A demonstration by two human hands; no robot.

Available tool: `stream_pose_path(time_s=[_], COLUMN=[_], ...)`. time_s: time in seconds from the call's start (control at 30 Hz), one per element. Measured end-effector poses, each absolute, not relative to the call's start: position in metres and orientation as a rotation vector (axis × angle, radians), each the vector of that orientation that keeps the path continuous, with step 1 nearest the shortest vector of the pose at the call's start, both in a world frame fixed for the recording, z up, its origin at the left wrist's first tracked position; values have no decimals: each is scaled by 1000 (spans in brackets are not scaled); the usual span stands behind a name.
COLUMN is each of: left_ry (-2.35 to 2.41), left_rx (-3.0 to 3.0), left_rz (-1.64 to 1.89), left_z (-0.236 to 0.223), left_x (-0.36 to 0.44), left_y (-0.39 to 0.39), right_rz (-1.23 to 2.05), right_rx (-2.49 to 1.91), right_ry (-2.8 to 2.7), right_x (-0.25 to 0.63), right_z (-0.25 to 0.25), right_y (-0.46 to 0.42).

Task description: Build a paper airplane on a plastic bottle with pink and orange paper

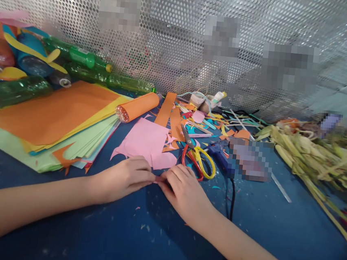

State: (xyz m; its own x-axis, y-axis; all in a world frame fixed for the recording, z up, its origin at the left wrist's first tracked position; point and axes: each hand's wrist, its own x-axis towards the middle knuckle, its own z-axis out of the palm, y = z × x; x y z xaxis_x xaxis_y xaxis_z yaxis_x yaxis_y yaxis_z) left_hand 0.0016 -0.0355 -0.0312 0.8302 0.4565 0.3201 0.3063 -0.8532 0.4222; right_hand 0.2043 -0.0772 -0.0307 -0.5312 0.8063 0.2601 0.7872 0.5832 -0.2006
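The left hand (130, 177) pinches a small pink piece (157, 180) at its left end; its visible part runs crosswise, roughly along the far edge of the desk (105, 231). The right hand (185, 192), equally near, grasps the other end.

"What's between the fingers (144, 174)?"
"A scrap (157, 179), mostly hidden; its shape I can't tell."
"And right of them?"
"A slab (252, 162), blurred into squares. Farther right, husks (326, 161), cut off by the edge."
"Left of them?"
"A green bottle (14, 93), cut off too. Right again, the right arm (242, 245) partly hides a cord (233, 199)."
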Motion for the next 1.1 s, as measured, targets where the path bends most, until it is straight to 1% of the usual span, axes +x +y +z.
stream_pose_path(time_s=[0.17, 0.43, 0.9, 1.1], left_ry=[551, 600, 546, 468], left_rx=[2757, 2657, 2863, 2908], left_rz=[583, 542, 492, 389], left_z=[-30, -30, -33, -29], left_x=[0, 1, 1, -1], left_y=[-34, -35, -33, -30], right_rz=[167, 261, 266, 313], right_rx=[-1355, -1387, -1423, -1383], right_ry=[-2394, -2326, -2304, -2322], right_x=[202, 203, 203, 204], right_z=[-30, -32, -27, -28], right_y=[-78, -78, -78, -77])
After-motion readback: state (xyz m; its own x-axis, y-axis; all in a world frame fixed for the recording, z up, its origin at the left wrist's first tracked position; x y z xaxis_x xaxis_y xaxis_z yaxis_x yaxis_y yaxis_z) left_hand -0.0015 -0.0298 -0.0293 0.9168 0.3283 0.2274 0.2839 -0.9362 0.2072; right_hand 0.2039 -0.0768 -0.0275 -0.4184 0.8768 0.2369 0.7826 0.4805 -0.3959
